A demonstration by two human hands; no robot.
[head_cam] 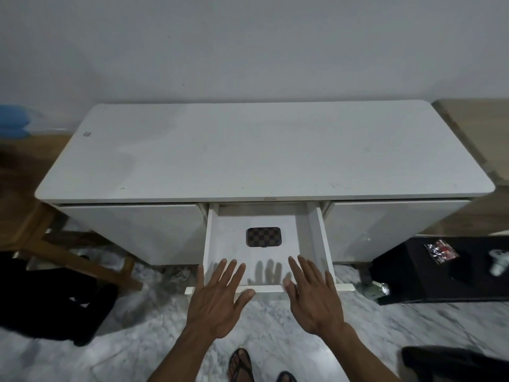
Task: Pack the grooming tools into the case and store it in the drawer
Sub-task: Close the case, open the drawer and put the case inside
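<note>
Hiding perhaps tools: closed case [263, 237]

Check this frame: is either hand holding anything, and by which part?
Nothing is held. The left hand and right hand are spread flat at the drawer front; the case lies untouched inside.

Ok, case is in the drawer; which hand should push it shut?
Either, no clear edge. Left hand and right hand are both open, flanking the middle of the drawer front. The case lies inside. Probably both together.
</note>
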